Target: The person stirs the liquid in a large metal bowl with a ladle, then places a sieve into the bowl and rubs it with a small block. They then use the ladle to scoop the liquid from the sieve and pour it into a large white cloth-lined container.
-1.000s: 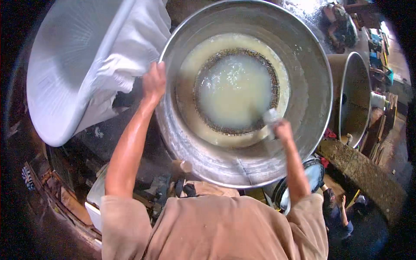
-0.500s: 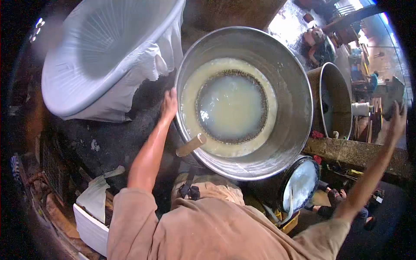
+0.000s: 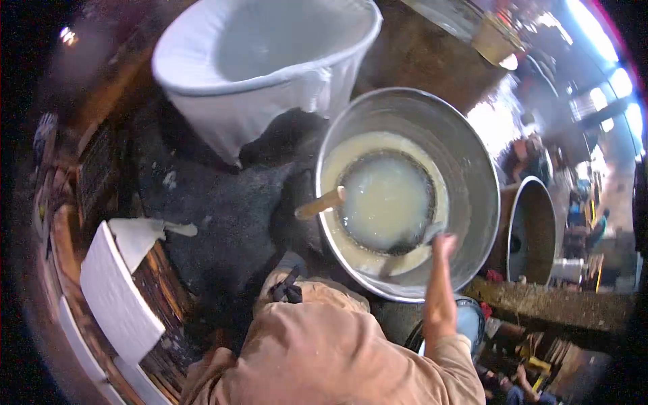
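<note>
A large round metal vat (image 3: pixel 469 169) holds pale, cloudy liquid with a dark speckled ring. My right hand (image 3: pixel 443 244) is closed over the vat's near right part, around the end of a light, blurred implement (image 3: pixel 433 233) that I cannot make out fully. A dark shape lies beside it at the liquid's edge. The wooden stick (image 3: pixel 320 204) leans across the vat's left rim, with no hand on it. My left hand is not visible; only part of that arm shows at the lower left.
A white cloth-covered tub (image 3: pixel 270 88) stands at the upper left. Another metal vat (image 3: pixel 533 233) is on the right, behind a ledge (image 3: pixel 547 304). A white-sided box (image 3: pixel 118 293) sits lower left. Part of a person (image 3: pixel 523 388) shows at the lower right.
My right hand has come from the far right to over the vat. My left hand has let go of the vat's rim and left the view. The view has shifted.
</note>
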Demonstrator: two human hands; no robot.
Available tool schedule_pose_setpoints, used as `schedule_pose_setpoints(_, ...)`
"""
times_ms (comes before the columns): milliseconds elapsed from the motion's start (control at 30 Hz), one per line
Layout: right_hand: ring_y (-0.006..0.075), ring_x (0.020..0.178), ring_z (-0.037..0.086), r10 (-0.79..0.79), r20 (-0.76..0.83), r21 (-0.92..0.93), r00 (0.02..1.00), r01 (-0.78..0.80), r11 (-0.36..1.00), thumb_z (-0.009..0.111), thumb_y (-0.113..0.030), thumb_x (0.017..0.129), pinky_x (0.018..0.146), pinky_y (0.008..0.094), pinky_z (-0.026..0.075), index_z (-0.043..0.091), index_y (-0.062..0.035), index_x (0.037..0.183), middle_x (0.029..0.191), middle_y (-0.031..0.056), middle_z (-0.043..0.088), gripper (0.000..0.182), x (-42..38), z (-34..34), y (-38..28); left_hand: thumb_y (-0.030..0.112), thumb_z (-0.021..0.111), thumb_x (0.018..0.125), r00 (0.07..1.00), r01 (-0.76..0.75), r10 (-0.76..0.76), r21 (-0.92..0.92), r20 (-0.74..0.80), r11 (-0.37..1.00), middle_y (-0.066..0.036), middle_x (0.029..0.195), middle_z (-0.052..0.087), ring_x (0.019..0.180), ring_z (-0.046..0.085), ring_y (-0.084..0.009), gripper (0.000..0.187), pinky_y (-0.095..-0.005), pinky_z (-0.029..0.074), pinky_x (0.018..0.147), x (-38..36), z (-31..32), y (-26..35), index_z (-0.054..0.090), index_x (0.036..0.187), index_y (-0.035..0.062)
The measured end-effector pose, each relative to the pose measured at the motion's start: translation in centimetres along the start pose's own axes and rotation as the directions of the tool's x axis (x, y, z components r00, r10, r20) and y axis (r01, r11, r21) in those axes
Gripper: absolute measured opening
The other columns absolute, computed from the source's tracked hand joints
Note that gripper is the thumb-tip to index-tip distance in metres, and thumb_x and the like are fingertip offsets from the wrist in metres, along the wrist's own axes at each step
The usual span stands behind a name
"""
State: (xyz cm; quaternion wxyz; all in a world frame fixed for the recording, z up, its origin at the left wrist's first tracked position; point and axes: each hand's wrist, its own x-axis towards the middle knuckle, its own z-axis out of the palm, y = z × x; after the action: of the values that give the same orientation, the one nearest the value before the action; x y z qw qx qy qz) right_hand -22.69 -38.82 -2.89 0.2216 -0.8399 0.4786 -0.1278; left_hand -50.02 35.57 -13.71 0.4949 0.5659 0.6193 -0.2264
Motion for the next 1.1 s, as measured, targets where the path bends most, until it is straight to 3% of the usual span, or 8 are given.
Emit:
schedule_pose_setpoints(67, 0.0258, 0.066, 0.052, -0.098, -0.283, 0.331, 0.954, 0.193, 0.924, 0.063, -0.018, 0.07, 0.064, 0.0387, 0.043, 0.049, 0.003, 0.08, 0.073, 0.0136, 0.054, 0.027, 5.6, -3.4, -5.2, 0.022, 0.048, 0.082, 0.998, 0.056, -0.055, -0.079, 0.008, 0.995, -0.009, 0.086, 0.056, 0.075, 0.052, -0.0224, 0.024, -0.034, 0.039, 0.064, -1.3, 0.2, -3.7, 0.053, 0.099, 0.0059)
schedule_pose_setpoints(133, 0.0151, 0.047, 0.048, -0.055, -0.102, 0.77, 0.993, 0.114, 0.628, 0.062, -0.021, 0.076, 0.041, 0.0279, 0.04, 0.048, 0.0004, 0.087, 0.068, 0.0068, 0.051, 0.028, 8.8, -7.3, -11.4, 0.022, 0.049, 0.081, 0.999, 0.041, -0.036, -0.153, 0.033, 0.987, -0.008, 0.082, 0.056, 0.071, 0.052, -0.021, 0.023, -0.0334, 0.039, 0.06, -1.5, 2.3, -4.5, 0.053, 0.097, 0.0074)
schedule_pose_setpoints(333, 0.0098, 0.045, 0.046, -0.388, 0.062, 0.986, 0.92, 0.005, 0.169, 0.056, -0.014, 0.08, 0.038, 0.0196, 0.036, 0.044, -0.0043, 0.09, 0.059, 0.0025, 0.049, 0.018, -4.5, -11.1, -34.3, 0.024, 0.051, 0.08, 0.978, -0.203, 0.204, -0.345, -0.033, 0.917, -0.003, 0.072, 0.056, 0.058, 0.053, -0.0168, 0.018, -0.0314, 0.04, 0.048, 3.9, 9.3, 5.4, 0.055, 0.094, 0.0118)
schedule_pose_setpoints(533, 0.0133, 0.044, 0.045, -0.758, 0.433, 0.896, 0.488, -0.137, 0.423, 0.059, -0.013, 0.072, 0.04, 0.0255, 0.04, 0.049, -0.0063, 0.078, 0.061, 0.0023, 0.046, 0.013, -23.7, 6.2, -40.7, 0.02, 0.053, 0.078, 0.883, -0.41, 0.462, -0.611, -0.081, 0.677, 0.0, 0.073, 0.055, 0.054, 0.05, -0.0109, 0.019, -0.0246, 0.039, 0.044, -8.9, 4.8, 18.2, 0.054, 0.096, 0.0141)
schedule_pose_setpoints(667, 0.0144, 0.043, 0.049, -0.693, 0.718, 0.653, 0.065, -0.408, 0.638, 0.055, -0.01, 0.078, 0.038, 0.0247, 0.04, 0.048, -0.0035, 0.078, 0.063, 0.0057, 0.052, 0.01, -38.1, 7.5, -43.4, 0.012, 0.054, 0.077, 0.756, -0.046, 0.602, -0.897, 0.257, 0.44, -0.001, 0.074, 0.055, 0.056, 0.052, -0.0099, 0.014, -0.021, 0.04, 0.046, 0.0, 1.2, 14.1, 0.053, 0.091, 0.0126)
schedule_pose_setpoints(733, 0.0135, 0.043, 0.048, -0.632, 0.774, 0.594, -0.03, -0.309, 0.743, 0.055, -0.01, 0.079, 0.04, 0.0256, 0.039, 0.049, -0.0021, 0.08, 0.063, 0.0055, 0.052, 0.01, -41.8, 8.5, -45.6, 0.015, 0.054, 0.077, 0.869, -0.325, 0.491, -0.828, -0.07, 0.457, 0.0, 0.073, 0.054, 0.054, 0.051, -0.0105, 0.009, -0.0227, 0.038, 0.044, 7.3, 1.7, 10.2, 0.054, 0.084, 0.0107)
schedule_pose_setpoints(900, 0.0151, 0.042, 0.049, -0.59, 0.807, 0.558, -0.029, -0.288, 0.778, 0.054, -0.009, 0.078, 0.037, 0.0258, 0.042, 0.049, -0.0028, 0.081, 0.065, 0.0071, 0.053, 0.008, -47.7, 12.8, -53.5, 0.018, 0.054, 0.077, 0.979, -0.174, 0.193, -0.763, -0.065, 0.623, -0.001, 0.071, 0.053, 0.053, 0.05, -0.0106, 0.014, -0.0242, 0.04, 0.045, 9.2, -4.1, 9.9, 0.054, 0.087, 0.0078)
schedule_pose_setpoints(1100, 0.0155, 0.047, 0.048, -0.606, 0.791, 0.585, 0.087, -0.395, 0.708, 0.051, -0.009, 0.079, 0.04, 0.0278, 0.043, 0.047, -0.0044, 0.076, 0.066, 0.0061, 0.051, 0.006, -51.7, 16.4, -62.2, 0.022, 0.054, 0.078, 0.928, -0.318, 0.359, -0.718, -0.102, 0.618, -0.001, 0.069, 0.051, 0.052, 0.047, -0.0107, 0.021, -0.026, 0.041, 0.046, 14.4, -9.2, 20.1, 0.055, 0.091, 0.0043)
